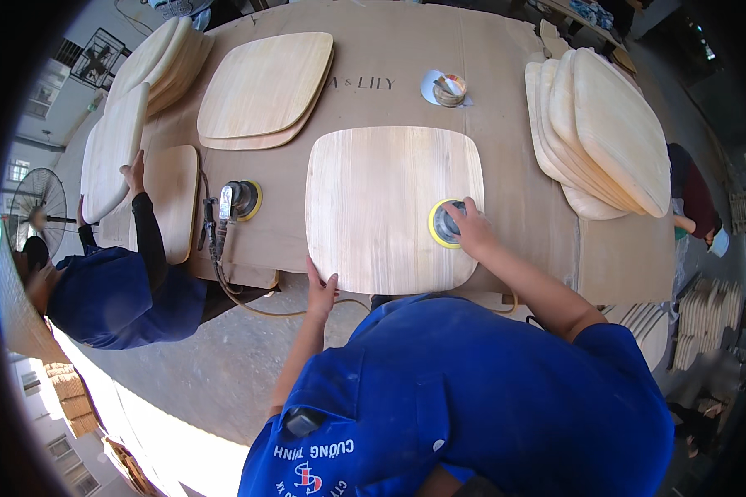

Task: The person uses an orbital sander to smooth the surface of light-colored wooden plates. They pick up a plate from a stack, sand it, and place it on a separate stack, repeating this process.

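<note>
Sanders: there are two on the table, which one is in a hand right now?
The yellow-rimmed sander on the middle board, under the right hand. The other sander lies untouched on the table to the left, near a co-worker.

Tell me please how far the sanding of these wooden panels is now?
In hand: the right hand presses a yellow-rimmed sander onto one wooden panel, and the left hand steadies its near edge. Done or not: finished panels cannot be told from unsanded ones. Possibly left: the stack at right, two panels behind. A co-worker handles others; a second sander lies idle.
</note>
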Tool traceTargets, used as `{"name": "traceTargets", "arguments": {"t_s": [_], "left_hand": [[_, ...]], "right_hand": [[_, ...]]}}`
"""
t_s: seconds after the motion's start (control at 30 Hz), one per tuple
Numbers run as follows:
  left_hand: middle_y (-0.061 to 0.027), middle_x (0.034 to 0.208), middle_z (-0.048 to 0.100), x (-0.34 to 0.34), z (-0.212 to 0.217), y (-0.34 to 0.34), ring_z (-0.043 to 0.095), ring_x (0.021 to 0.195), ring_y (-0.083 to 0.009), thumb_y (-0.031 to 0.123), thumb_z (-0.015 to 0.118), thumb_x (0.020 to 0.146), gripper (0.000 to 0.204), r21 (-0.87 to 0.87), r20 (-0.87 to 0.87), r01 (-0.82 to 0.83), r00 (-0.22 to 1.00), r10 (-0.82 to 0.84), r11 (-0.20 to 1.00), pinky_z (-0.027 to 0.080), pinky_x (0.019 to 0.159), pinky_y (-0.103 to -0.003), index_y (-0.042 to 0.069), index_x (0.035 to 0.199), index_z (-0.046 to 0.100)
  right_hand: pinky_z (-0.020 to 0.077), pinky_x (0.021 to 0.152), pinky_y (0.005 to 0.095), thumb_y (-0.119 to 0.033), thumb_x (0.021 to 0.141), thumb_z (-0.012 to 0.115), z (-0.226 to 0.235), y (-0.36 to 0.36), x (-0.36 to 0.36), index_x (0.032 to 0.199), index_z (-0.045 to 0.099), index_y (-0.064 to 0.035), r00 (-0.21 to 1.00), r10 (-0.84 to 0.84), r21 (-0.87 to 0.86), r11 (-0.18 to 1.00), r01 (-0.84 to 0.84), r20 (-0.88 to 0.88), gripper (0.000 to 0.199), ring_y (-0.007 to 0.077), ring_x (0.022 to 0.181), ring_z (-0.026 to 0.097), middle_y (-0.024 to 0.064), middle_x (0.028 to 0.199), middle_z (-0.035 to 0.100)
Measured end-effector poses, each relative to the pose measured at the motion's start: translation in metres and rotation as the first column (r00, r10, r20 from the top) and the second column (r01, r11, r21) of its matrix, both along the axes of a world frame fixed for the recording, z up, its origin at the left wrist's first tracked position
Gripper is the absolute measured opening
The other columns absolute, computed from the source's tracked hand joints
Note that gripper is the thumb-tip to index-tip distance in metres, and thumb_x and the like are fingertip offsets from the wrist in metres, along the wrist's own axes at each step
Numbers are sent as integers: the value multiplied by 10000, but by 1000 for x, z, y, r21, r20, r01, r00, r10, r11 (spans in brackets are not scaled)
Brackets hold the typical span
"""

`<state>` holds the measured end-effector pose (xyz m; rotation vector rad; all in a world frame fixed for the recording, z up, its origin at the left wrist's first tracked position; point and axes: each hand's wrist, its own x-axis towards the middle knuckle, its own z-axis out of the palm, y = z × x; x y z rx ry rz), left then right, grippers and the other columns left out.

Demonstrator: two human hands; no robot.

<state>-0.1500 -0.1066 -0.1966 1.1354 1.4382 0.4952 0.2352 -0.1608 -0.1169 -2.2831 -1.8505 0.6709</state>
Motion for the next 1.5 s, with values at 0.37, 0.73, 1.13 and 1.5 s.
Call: {"name": "traceTargets", "arguments": {"t_s": [0.37, 0.73, 1.13, 1.5], "left_hand": [[-133, 1043, 585, 76, -14, -71, 623, 913, -286, 333, 665, 897, 553, -715, 368, -194, 713, 597, 672, 556, 764, -421, 34, 1279, 398], [-227, 1096, 595, 105, 94, -55, 660, 924, -371, 341, 558, 945, 532, -596, 421, -275, 693, 585, 754, 582, 795, -479, -22, 1299, 399], [-154, 1108, 621, 130, 155, -8, 645, 984, -268, 200, 583, 902, 371, -404, 518, -317, 694, 500, 858, 580, 799, -389, -8, 1198, 500], [-129, 1122, 607, 134, 169, 9, 625, 990, -247, 172, 589, 887, 372, -364, 481, -354, 721, 499, 862, 560, 821, -395, -2, 1204, 502]], "right_hand": [[455, 954, 447, -48, 705, 740, -16, -35, 145, 1371, 387, -189, 899, -431, 118, 891, 438, -77, 767, 408, 1122, 519, 208, 1236, 455], [446, 982, 440, -41, 716, 739, -23, -93, 173, 1370, 404, -192, 882, -463, 174, 864, 472, -94, 750, 433, 1151, 509, 240, 1329, 385], [423, 1004, 448, -53, 709, 761, -18, -99, 169, 1386, 406, -227, 885, -447, 127, 878, 462, -134, 784, 442, 1192, 465, 240, 1338, 367], [446, 960, 423, -388, 863, 683, 13, -47, 107, 1284, 514, -88, 330, -512, -320, 812, 489, -793, 544, 294, 1092, 553, 138, 1277, 519]]}}
